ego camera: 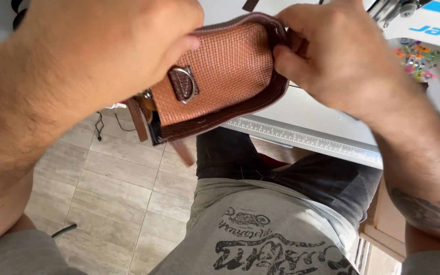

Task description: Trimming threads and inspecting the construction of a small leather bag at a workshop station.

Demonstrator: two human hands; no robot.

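I hold a small pouch point(225, 76) of orange-brown woven fabric with dark brown leather trim, up close under my head. A metal D-ring point(184, 84) on a brown tab sits on its side. My left hand point(113, 46) grips the pouch's left end, thumb near the ring. My right hand point(332, 56) pinches the leather rim at the pouch's right end. Brown straps point(138, 119) hang below the pouch.
A white sewing table with a ruler strip point(301, 138) along its edge lies to the right. A white sewing machine point(423, 20) and several coloured clips point(416, 58) are at the top right. Below are my lap and a grey tiled floor point(113, 188) with cables.
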